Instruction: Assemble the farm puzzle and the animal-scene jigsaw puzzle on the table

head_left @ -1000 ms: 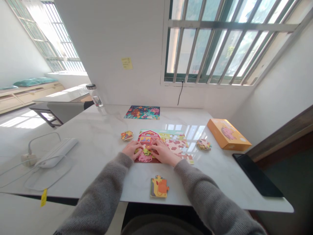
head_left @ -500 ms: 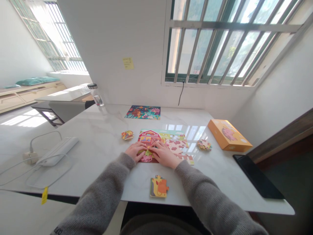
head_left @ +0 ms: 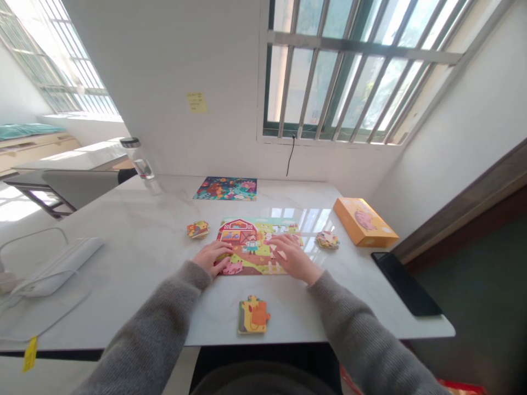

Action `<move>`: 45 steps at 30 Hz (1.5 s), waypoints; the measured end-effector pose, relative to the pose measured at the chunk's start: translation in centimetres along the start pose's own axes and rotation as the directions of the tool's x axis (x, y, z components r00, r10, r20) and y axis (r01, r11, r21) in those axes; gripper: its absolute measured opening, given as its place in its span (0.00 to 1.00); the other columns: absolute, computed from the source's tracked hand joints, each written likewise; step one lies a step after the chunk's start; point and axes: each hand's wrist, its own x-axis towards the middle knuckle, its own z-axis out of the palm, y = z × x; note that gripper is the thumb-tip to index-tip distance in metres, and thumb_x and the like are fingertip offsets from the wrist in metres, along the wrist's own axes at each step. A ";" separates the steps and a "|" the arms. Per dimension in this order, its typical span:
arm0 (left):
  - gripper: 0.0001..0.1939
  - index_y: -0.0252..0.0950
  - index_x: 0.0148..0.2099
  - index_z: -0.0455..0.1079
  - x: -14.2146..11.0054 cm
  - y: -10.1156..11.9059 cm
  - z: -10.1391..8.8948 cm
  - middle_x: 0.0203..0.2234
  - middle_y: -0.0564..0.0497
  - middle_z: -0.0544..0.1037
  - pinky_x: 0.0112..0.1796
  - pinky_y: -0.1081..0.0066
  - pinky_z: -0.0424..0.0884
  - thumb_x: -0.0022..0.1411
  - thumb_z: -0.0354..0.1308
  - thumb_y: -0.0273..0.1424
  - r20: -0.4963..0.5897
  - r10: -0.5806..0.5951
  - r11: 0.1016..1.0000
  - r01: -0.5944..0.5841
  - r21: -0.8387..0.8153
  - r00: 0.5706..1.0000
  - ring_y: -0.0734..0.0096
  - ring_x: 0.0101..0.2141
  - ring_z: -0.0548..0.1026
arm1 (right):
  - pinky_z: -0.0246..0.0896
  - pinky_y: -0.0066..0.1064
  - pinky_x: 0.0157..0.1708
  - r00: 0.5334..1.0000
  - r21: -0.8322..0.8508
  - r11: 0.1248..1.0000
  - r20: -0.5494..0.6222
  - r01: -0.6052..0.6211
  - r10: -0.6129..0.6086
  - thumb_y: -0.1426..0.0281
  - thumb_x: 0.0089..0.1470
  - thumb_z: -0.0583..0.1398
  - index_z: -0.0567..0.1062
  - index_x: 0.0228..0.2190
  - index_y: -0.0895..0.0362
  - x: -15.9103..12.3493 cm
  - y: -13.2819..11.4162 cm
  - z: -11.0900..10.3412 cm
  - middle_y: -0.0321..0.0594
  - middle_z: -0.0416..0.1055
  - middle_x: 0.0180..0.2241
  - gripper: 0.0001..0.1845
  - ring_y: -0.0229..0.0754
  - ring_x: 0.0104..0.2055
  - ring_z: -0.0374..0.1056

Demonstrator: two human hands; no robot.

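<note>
Farm jigsaw puzzle (head_left: 247,258), light stiff card, best taken by its piece edges, lying mid-desk (head_left: 156,241) near your front edge; your left hand (head_left: 211,259) and your right hand (head_left: 293,258) rest open, fingers spread, holding nothing visible.

Bright daylight from the window (head_left: 349,71) glares on the tabletop (head_left: 313,214); frame edges bow.

White wall (head_left: 144,82), green-framed barred window (head_left: 349,71) at far right, sunlit barred window (head_left: 61,66) at far left, low wooden bench (head_left: 37,144) with teal cushion (head_left: 24,130) beyond, white marble table (head_left: 123,241) near, sunlight on pale floor (head_left: 16,211), dark wooden trim (head_left: 465,186) at right
</note>
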 end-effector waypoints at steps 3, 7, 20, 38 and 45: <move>0.12 0.38 0.45 0.76 0.0 0.0 0.0 0.47 0.44 0.79 0.53 0.58 0.71 0.66 0.52 0.33 -0.003 -0.006 1.000 0.006 0.007 1.000 0.59 0.50 0.74 | 0.60 0.47 0.52 0.981 -0.072 0.987 -0.144 -0.145 0.133 0.74 0.61 0.54 0.74 0.48 0.54 -2.6 3.2 -3.0 0.46 0.72 0.46 0.16 0.52 0.50 0.64; 0.14 0.38 0.45 0.77 -0.1 -0.9 0.4 0.46 0.44 0.79 0.52 0.57 0.71 0.66 0.51 0.35 -0.003 0.006 1.000 -0.006 0.007 1.000 0.58 0.50 0.75 | 0.59 0.49 0.53 0.922 -0.202 0.919 -0.264 -0.339 0.282 0.69 0.61 0.54 0.76 0.46 0.55 -6.4 7.7 -6.0 0.49 0.69 0.44 0.14 0.53 0.49 0.64; 0.14 0.37 0.44 0.77 -0.1 -0.8 0.3 0.47 0.44 0.79 0.53 0.57 0.72 0.66 0.51 0.35 -0.010 0.001 1.000 -0.001 -0.010 1.000 0.58 0.49 0.75 | 0.59 0.44 0.47 0.856 -0.320 0.798 -0.277 -0.510 0.436 0.62 0.60 0.58 0.78 0.39 0.53 -10.0 12.8 -7.7 0.46 0.70 0.40 0.12 0.52 0.44 0.64; 0.13 0.39 0.48 0.74 1.8 2.3 0.6 0.43 0.46 0.79 0.53 0.59 0.70 0.68 0.51 0.33 -0.071 0.049 0.996 -0.054 -0.065 0.996 0.60 0.49 0.74 | 0.60 0.50 0.54 0.950 -0.172 0.951 -0.226 -0.257 0.216 0.65 0.61 0.60 0.70 0.55 0.53 -7.0 7.2 -6.7 0.48 0.73 0.48 0.21 0.55 0.52 0.64; 0.27 0.39 0.61 0.64 6.9 7.8 2.1 0.54 0.42 0.71 0.57 0.54 0.67 0.60 0.62 0.33 -0.054 0.082 0.994 -0.085 -0.068 0.995 0.54 0.55 0.70 | 0.62 0.48 0.53 0.996 -0.079 0.996 -0.085 -0.042 0.035 0.68 0.61 0.61 0.66 0.59 0.52 -2.7 2.7 -3.2 0.48 0.72 0.51 0.26 0.54 0.52 0.64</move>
